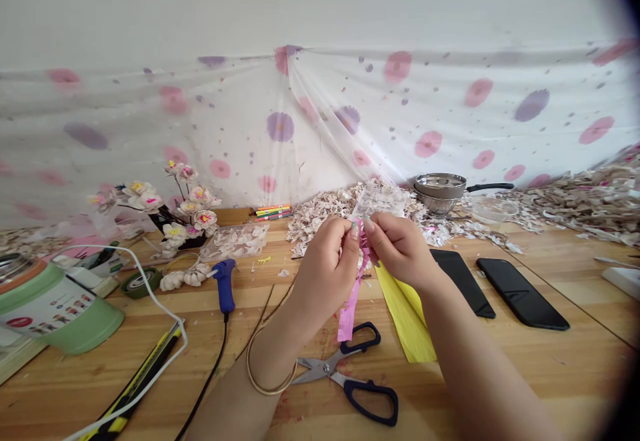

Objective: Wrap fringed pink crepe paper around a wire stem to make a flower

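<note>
Pinching a pink paper strip [351,294] at centre frame, the left hand [325,271] and right hand [400,248] close their fingertips on its top — rolling looks just begun, most hangs loose. Scissors [350,371] lie below; finished flowers [185,208] stand at left.

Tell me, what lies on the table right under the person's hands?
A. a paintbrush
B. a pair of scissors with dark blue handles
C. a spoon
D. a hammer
B: the scissors with dark blue handles lie open on the wooden table, just below the left hand and right hand, whose fingers pinch a pink paper strip between them.
</note>
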Available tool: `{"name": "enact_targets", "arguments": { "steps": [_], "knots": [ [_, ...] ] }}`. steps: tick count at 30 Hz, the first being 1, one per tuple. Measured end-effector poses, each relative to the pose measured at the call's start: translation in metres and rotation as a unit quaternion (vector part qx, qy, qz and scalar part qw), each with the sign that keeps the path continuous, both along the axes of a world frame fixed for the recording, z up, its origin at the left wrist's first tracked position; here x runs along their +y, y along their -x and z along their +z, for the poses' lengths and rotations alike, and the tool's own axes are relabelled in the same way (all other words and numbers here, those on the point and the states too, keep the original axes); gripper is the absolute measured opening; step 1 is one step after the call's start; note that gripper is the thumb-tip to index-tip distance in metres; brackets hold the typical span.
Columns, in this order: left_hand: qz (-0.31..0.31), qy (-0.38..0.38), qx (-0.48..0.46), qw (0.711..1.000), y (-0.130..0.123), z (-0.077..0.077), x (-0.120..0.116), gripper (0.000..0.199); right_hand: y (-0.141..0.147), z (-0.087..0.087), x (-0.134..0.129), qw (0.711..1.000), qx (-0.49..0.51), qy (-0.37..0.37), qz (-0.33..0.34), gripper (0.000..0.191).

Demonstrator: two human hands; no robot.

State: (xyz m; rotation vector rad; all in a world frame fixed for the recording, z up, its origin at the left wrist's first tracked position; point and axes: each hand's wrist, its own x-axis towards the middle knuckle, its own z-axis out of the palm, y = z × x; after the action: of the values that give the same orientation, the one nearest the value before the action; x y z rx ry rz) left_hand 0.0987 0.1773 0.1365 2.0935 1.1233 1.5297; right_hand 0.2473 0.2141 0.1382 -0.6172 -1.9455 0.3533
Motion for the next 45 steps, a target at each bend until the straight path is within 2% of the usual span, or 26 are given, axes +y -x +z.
{"name": "enact_targets", "arguments": {
  "steps": [3,6,11,13,20,23,27,29,34,36,40,45],
  "knots": [
    [0.003,-0.008,0.013,1.000,-0.0010,-0.0008,0.0001,0.025,0.0018,-0.0003,-0.0007,1.000,0.018,0.012,-0.014,0.052],
    [0.013,-0.011,0.013,1.000,-0.0010,-0.0010,-0.0001,0.024,0.0000,-0.0010,0.0001,0.998,0.028,0.041,0.027,0.050],
    [0.019,-0.024,0.003,1.000,0.0002,-0.0010,0.0002,0.023,-0.0038,-0.0036,0.0033,0.999,0.012,0.028,0.045,0.024],
    [0.023,-0.039,0.016,0.999,0.0001,-0.0015,0.0005,0.023,-0.0038,-0.0044,0.0038,0.998,0.017,0.035,0.048,0.021],
    [0.016,-0.070,0.046,0.996,-0.0027,-0.0041,0.0007,0.020,-0.0001,-0.0043,0.0008,0.995,0.047,0.082,0.041,0.046],
    [0.008,-0.075,0.048,0.996,-0.0037,-0.0051,0.0003,0.018,0.0008,-0.0046,0.0014,0.994,0.054,0.089,0.033,0.051],
    [0.019,-0.094,0.035,0.995,-0.0036,-0.0055,-0.0003,0.019,-0.0007,-0.0049,0.0023,0.993,0.035,0.096,0.057,0.051],
    [0.019,-0.105,0.028,0.994,-0.0030,-0.0051,-0.0003,0.019,-0.0021,-0.0047,0.0023,0.995,0.027,0.072,0.064,0.049],
    [0.022,-0.115,0.036,0.992,-0.0018,-0.0046,0.0016,0.019,-0.0049,-0.0040,0.0013,0.998,0.028,0.019,0.057,0.026],
    [0.025,-0.113,0.043,0.992,-0.0020,-0.0050,0.0023,0.020,-0.0052,-0.0040,0.0010,0.998,0.030,0.010,0.058,0.023],
    [0.024,-0.107,0.043,0.993,-0.0036,-0.0058,0.0009,0.019,-0.0042,-0.0044,0.0003,0.997,0.054,0.037,0.045,0.031],
    [0.006,-0.120,0.045,0.992,-0.0051,-0.0064,-0.0014,0.017,-0.0012,-0.0018,-0.0026,0.986,0.093,0.110,0.079,0.047]
  ]
}}
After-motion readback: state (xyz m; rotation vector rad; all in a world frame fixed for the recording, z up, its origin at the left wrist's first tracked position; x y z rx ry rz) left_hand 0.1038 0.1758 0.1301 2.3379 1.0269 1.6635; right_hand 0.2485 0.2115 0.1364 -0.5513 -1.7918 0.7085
